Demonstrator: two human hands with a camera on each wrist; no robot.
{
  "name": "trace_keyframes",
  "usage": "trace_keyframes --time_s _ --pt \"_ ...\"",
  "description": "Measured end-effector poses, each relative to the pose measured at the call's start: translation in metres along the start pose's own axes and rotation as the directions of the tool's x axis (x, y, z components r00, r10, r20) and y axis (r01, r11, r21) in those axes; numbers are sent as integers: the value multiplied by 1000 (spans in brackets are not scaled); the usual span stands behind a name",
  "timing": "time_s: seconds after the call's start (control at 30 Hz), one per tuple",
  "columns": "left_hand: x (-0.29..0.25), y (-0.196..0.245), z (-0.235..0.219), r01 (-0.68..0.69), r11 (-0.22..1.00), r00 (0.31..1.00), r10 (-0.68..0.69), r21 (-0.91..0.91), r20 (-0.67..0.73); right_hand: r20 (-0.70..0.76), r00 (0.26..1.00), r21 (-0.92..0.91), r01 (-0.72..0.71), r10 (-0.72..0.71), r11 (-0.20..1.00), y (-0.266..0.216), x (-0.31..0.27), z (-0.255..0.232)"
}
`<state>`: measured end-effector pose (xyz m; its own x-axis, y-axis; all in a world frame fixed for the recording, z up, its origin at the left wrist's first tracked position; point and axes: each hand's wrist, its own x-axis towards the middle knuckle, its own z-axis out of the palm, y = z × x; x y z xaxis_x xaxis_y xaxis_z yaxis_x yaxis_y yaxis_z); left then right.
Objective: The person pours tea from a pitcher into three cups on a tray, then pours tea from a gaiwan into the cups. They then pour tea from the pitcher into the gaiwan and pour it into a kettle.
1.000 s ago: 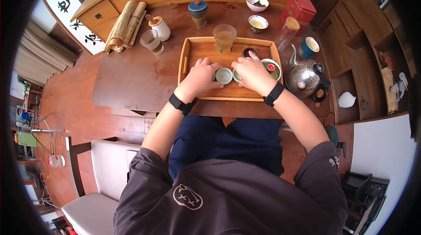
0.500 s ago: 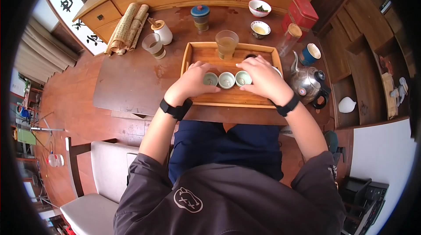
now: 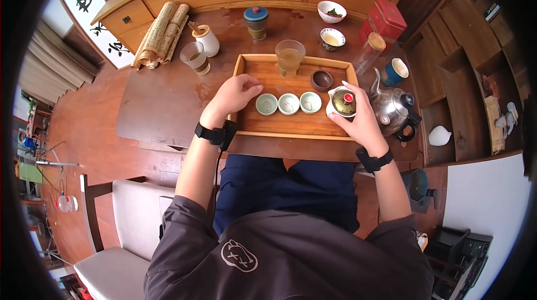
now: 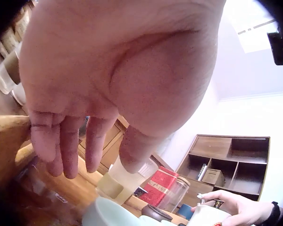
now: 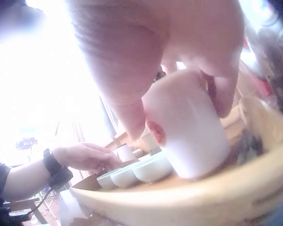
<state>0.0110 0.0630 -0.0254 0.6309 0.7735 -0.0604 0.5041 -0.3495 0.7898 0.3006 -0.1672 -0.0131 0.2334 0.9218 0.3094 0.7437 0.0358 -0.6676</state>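
My right hand (image 3: 361,114) grips a white gaiwan (image 3: 334,111) with a greenish lid and red knob, thumb on the near side and fingers on the far side. It is at the right end of the wooden tray (image 3: 291,130); the right wrist view shows a red mark on its side. Three pale green teacups, the left cup (image 3: 267,104), middle cup (image 3: 288,104) and right cup (image 3: 310,102), stand in a row. My left hand (image 3: 238,94) hovers by the tray's left edge with relaxed fingers, holding nothing, beside the left cup.
On the tray stand a glass pitcher (image 3: 288,64) of tea and a small dark bowl (image 3: 321,80). A steel kettle (image 3: 391,108) is close on the right. Behind are a red tin (image 3: 386,19), a corked glass jar (image 3: 368,56), bowls and a blue-lidded cup (image 3: 256,22).
Both hands have left the three teacups, which now stand uncovered in a row. The left hand drew back to the left; the right hand moved right and took hold of the gaiwan.
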Motion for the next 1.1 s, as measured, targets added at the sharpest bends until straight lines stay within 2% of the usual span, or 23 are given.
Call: trace_keyframes --time_s 0.2,0.37,0.5,0.6,0.7,0.83,0.9,1.1 --pt "5 -3 -2 46 998 999 -46 -41 12 -99 995 75 34 -26 997 11 0 13" --pt "7 -4 -5 56 998 998 -55 -38 26 -137 989 126 82 -64 989 -15 10 2" --pt "7 -1 -7 74 996 997 -73 -49 34 -102 992 186 86 -67 979 -41 21 1" --pt "4 2 -9 82 995 996 -80 -49 42 -82 976 156 215 -204 964 -46 33 10" --pt "5 -2 -9 59 998 998 -58 -27 33 -78 959 130 281 -272 951 -50 41 19" --pt "3 -1 -8 64 998 998 -64 -9 24 -42 955 87 296 -294 951 -67 50 25" --pt "4 -4 -6 13 1000 998 -14 27 57 5 943 46 331 -332 942 -65 56 31" --pt "4 -7 -3 -38 996 997 32 84 69 66 942 0 329 -328 944 -67 66 41"
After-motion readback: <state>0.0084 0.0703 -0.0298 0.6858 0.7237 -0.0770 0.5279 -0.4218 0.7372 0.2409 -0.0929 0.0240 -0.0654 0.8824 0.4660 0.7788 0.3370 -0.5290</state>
